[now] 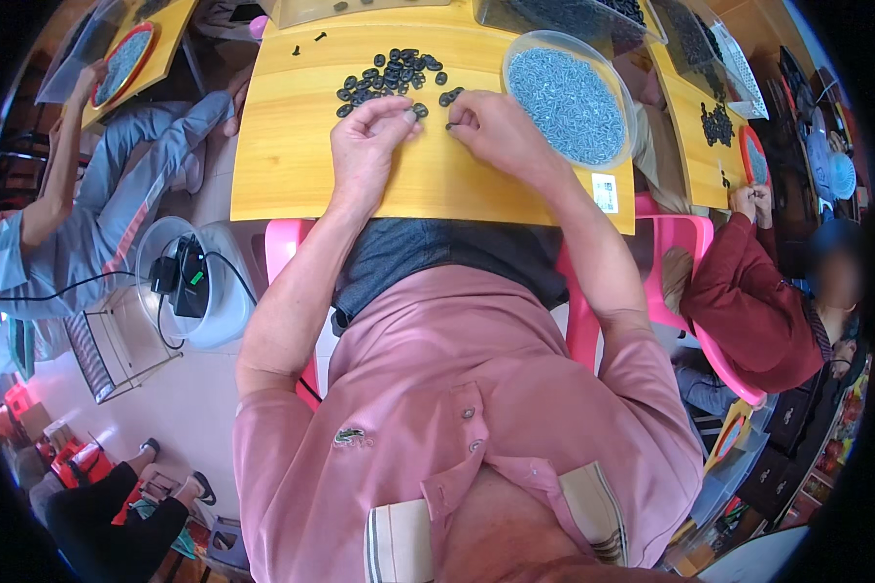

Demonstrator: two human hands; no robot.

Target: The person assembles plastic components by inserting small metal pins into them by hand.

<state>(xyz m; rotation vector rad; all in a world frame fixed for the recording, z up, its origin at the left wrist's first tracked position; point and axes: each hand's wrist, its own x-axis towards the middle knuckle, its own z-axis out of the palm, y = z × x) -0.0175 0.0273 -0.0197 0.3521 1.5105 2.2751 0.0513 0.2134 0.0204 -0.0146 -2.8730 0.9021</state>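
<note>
My left hand [367, 146] is closed in a pinch on a small black plastic piece [419, 111], rounded in shape, over the yellow table [292, 175]. To its right, my right hand [496, 128] is closed with the fingertips together. A tiny dark bit shows at those fingertips, too small to name. The two hands are apart. Beyond them lies a loose pile of black plastic pieces [391, 72], and a few more black pieces [448, 97] lie beside the right fingertips. A round clear tub of grey metal screws [566, 102] stands right of my right hand.
Two small black parts [308, 43] lie at the table's far left. A clear bin [544, 17] of dark parts stands at the far edge. Co-workers sit at tables on both sides, one in a dark red sleeve [749, 301]. A white bucket [214, 291] with black adapters stands on the left.
</note>
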